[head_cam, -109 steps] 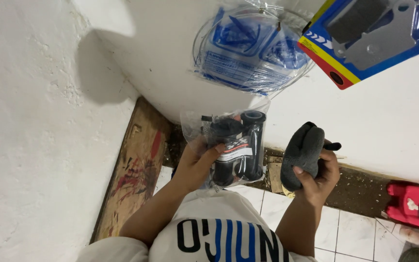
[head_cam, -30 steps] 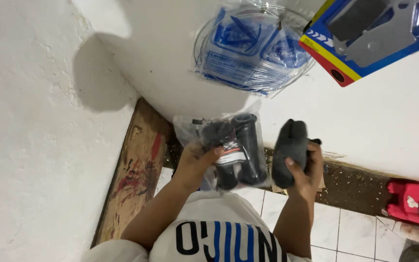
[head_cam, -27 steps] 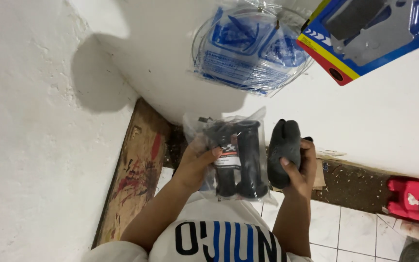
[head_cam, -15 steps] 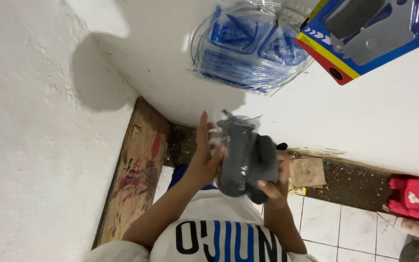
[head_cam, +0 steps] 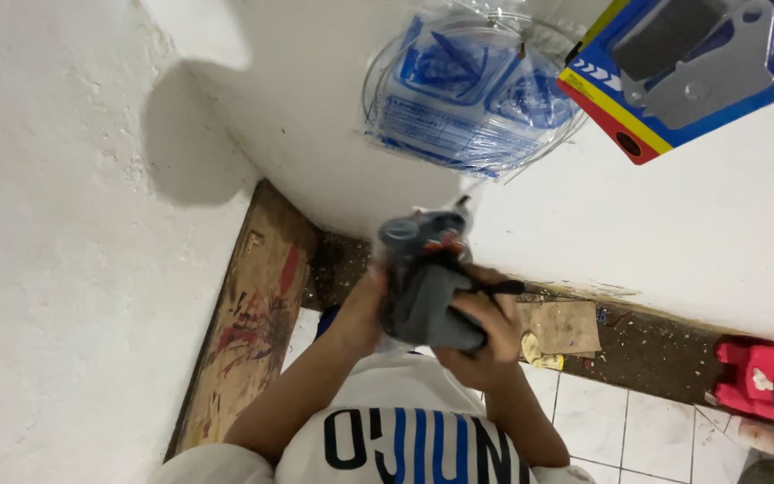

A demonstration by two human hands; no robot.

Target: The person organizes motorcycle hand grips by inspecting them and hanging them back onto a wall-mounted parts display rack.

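Dark rubber grips point(head_cam: 427, 287) clamped between left hand point(head_cam: 362, 309) and right hand point(head_cam: 484, 333), forearms raised.

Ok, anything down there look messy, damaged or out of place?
Yes: past the hands, a flattened scrap of cardboard and a crumpled yellowish wad lie on the dirty strip at the wall's foot. The wooden board on the left is scuffed and smeared red. The bagged dark parts are too blurred to judge.

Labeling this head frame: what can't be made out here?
- Bagged black grips: motion-blurred, count unclear.
- Left hand: fingers hidden behind the bag.
- Right hand: palm hidden by the dark grip it holds.
- Blue blister pack: cut by top edge.
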